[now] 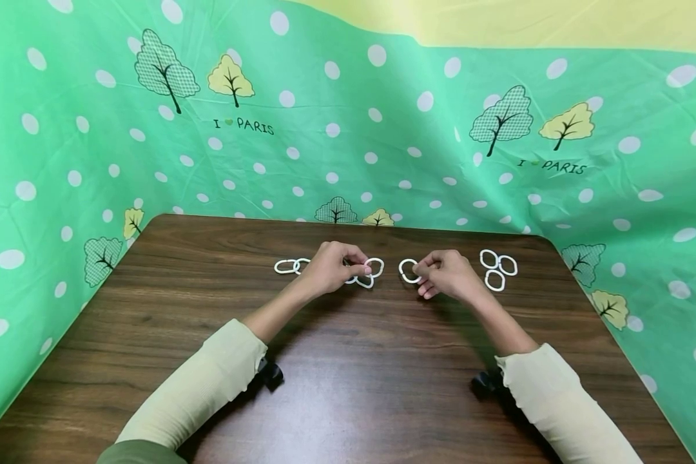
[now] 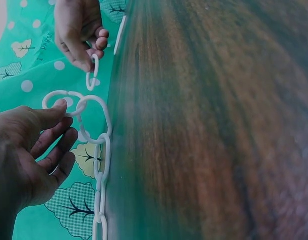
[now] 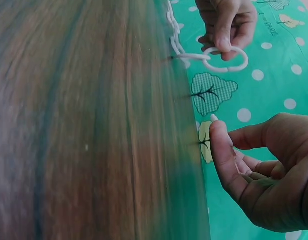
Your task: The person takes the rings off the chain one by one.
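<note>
Person at a brown wood table (image 1: 348, 361), both hands up near the far side, white plastic links everywhere that matters. Left hand (image 1: 330, 267) pinches the end link (image 2: 52, 93) of a short chain (image 2: 107, 157) between thumb and forefinger, other fingers loosely bent and off it. Grip is on one side of the ring, probably so most of the loop sticks out uncovered toward the other hand. That link is raised off the wood; the next one hangs from it, and the rest trails left along the tabletop, passing behind the hand in the head view, so no exact count from here. Trailing left likely leaves the middle free and the weight on the table. Right hand (image 1: 446, 274) pinches a single loose link (image 1: 401, 270), thumb and forefinger again, at its right edge, which seems meant to leave the opposite side bare. There looks to be a small break on that side, too small to be sure. The two held links face each other with a gap, not touching. Three spare links (image 1: 499, 263) sit clustered past the right hand, presumably there because that hand reaches them easily. Sleeves (image 1: 209, 367) end short of the wrists, probably so cloth can't snag. Dotted green cloth (image 1: 377, 116) hangs behind, likely just screening the room.
</note>
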Motion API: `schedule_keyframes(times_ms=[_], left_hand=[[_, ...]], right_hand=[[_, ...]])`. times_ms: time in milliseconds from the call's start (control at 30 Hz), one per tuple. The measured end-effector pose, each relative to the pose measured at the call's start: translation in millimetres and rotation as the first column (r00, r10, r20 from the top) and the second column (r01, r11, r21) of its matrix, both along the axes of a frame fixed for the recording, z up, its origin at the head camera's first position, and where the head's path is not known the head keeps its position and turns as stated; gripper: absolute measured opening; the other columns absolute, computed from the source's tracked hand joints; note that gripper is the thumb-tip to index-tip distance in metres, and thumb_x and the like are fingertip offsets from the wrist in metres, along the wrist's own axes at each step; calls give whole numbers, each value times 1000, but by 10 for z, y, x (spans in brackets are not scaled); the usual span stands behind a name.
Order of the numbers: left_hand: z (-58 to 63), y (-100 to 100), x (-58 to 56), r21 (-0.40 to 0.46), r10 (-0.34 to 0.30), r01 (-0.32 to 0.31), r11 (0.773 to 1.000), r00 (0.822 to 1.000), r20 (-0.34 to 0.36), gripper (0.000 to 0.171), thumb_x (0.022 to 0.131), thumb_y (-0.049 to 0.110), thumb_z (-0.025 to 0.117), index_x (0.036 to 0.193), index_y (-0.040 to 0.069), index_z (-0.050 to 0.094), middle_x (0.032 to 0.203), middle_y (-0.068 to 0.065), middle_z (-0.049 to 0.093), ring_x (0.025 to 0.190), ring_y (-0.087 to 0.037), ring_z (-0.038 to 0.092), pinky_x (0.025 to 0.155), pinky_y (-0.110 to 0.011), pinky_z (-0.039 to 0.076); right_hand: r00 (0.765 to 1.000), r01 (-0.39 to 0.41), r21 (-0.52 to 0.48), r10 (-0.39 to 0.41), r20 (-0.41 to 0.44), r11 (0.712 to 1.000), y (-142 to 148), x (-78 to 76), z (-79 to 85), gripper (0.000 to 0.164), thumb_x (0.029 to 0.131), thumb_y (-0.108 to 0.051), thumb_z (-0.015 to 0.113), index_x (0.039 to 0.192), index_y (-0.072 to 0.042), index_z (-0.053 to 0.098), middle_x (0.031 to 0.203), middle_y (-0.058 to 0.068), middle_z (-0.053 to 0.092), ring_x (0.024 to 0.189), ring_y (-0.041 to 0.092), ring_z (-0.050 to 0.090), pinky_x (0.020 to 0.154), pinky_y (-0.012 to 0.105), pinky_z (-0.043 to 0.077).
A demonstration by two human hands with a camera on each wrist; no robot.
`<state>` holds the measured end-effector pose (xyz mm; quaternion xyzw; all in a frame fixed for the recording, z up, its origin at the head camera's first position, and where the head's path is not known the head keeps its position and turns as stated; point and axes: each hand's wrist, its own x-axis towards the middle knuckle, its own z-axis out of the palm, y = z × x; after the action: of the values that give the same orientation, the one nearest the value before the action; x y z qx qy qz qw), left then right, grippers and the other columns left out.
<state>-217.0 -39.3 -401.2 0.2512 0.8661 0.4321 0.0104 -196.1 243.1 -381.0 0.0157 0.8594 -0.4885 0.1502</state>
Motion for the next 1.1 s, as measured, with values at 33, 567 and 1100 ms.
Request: schedule_keyframes(times_ms=[33, 567, 1100], left_hand=[[1, 0, 0, 3, -2, 2, 1000, 1000, -1, 7, 99, 15, 88, 103, 10, 87, 94, -1, 87, 87, -9, 72, 81, -26, 54], [5, 7, 11, 9, -13, 13, 1000, 1000, 19, 7, 99, 14, 88, 104, 10, 87, 94, -2, 87, 83, -6, 70, 77, -23, 53], [-5, 3, 12, 14, -35, 35, 999, 999, 21, 9, 99, 16, 88, 104, 9, 87, 93, -2, 86, 81, -4, 69, 76, -22, 53]], right_hand=[[1000, 0, -2, 0, -2, 1000, 20, 5, 3, 28, 112, -11, 66, 126, 14, 66, 88, 13, 79, 68, 12, 78, 70, 34, 70], [1000, 26, -35, -26, -1, 999, 330, 39, -32, 30, 112, -4, 60, 130, 19, 58, 91, 13, 79, 72, 12, 80, 71, 32, 69], [994, 102, 20, -103, 32, 995, 649, -56, -91, 35, 114, -8, 59, 134, 21, 60, 90, 10, 81, 70, 10, 80, 69, 30, 69]])
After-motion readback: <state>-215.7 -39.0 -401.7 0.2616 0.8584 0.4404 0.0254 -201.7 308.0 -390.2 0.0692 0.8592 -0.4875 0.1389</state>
